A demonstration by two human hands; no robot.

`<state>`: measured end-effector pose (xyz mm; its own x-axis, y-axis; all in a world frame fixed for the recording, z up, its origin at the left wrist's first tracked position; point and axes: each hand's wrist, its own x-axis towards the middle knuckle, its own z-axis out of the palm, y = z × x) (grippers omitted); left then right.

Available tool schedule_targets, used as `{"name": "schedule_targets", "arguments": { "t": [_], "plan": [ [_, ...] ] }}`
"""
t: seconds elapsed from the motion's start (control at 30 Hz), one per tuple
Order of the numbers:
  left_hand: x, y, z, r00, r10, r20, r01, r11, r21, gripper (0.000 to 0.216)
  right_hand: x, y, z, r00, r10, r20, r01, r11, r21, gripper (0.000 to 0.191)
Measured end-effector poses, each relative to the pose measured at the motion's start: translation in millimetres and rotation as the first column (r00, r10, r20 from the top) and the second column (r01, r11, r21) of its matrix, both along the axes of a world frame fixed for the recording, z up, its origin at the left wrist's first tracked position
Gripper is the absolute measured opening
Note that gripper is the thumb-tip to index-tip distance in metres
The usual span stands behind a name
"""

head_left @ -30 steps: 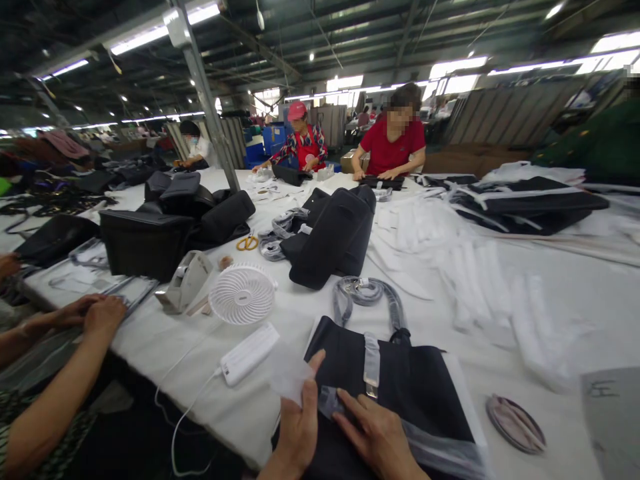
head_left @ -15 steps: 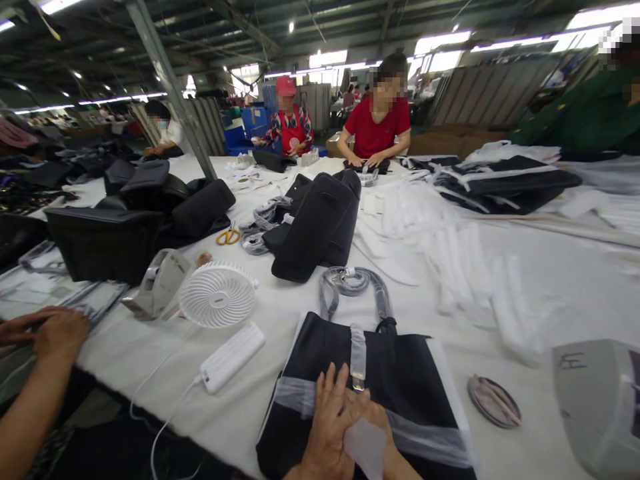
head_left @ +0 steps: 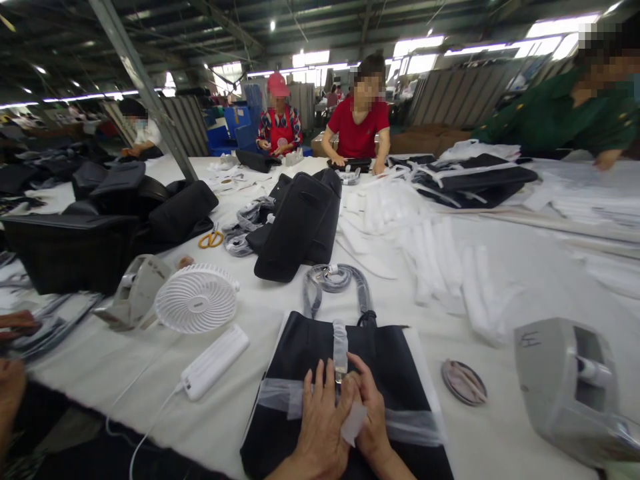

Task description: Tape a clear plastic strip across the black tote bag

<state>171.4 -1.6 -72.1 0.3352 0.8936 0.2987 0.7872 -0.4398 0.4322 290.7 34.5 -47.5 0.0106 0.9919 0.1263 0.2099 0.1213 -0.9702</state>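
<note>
Both hands have moved up the black bag [head_left: 385, 363] at the surface's near edge, left hand [head_left: 320, 427] flat on it, right hand [head_left: 370, 417] pinching a white slip [head_left: 354, 423] by the clasp, which could slide and crease.

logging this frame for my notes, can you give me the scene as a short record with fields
setting: long white table, several people working at it
left hand: flat on black bag, on its clear plastic band
right hand: on the bag, pinching a small white sheet
bag strap: grey wrapped coil beyond the bag
left of bag: white power bank, white fan
right of bag: grey tape dispenser
</note>
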Motion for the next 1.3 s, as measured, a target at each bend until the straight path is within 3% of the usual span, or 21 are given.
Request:
{"name": "schedule_targets", "arguments": {
  "t": [0.13, 0.23, 0.4, 0.6, 0.73, 0.9, 1.1, 1.3],
  "plan": [
    [7.4, -0.7, -5.3, 0.977, 0.057, -0.207, -0.033, 0.993, 0.115, 0.079, 20.1, 4.4, 27.2, 0.979, -0.151, -0.14, 0.134, 0.983, -0.125, 0.053],
    [12.3, -2.1, 0.8, 0.962, 0.095, -0.256, -0.065, 0.99, 0.126, 0.088, 52.6, -10.1, 51.8, 0.972, -0.228, -0.05, 0.212, 0.953, -0.218, 0.065],
    [17.1, -4.4, 17.5, 0.956, 0.111, -0.273, -0.086, 0.991, 0.101, 0.093, 76.8, -45.3, 66.5, 0.986, -0.083, 0.143, 0.131, 0.92, -0.369, 0.079],
    [20.7, -4.6, 13.2, 0.944, 0.16, -0.288, -0.122, 0.982, 0.147, 0.095, 69.4, -43.1, 49.0, 0.929, -0.107, 0.354, 0.184, 0.964, -0.19, 0.049],
    [16.8, -4.5, 6.7, 0.943, 0.127, -0.308, -0.081, 0.984, 0.158, 0.092, 77.1, -43.0, 34.9, 0.862, -0.066, 0.502, 0.057, 0.998, 0.034, 0.037],
    [5.7, -6.5, 11.3, 0.931, 0.006, -0.366, 0.065, 0.981, 0.182, 0.081, 83.8, -43.9, 19.2, 0.767, -0.162, 0.621, -0.051, 0.949, 0.311, 0.032],
    [0.6, -5.3, 23.5, 0.872, -0.232, -0.431, 0.353, 0.908, 0.226, 0.062, 86.1, -39.4, 15.2, 0.735, -0.182, 0.653, -0.046, 0.948, 0.315, 0.033],
    [15.1, -0.6, 43.2, 0.817, -0.356, -0.453, 0.467, 0.87, 0.159, 0.066, 85.1, -36.4, 14.9, 0.706, -0.227, 0.671, -0.027, 0.938, 0.346, 0.035]
  ]
}}
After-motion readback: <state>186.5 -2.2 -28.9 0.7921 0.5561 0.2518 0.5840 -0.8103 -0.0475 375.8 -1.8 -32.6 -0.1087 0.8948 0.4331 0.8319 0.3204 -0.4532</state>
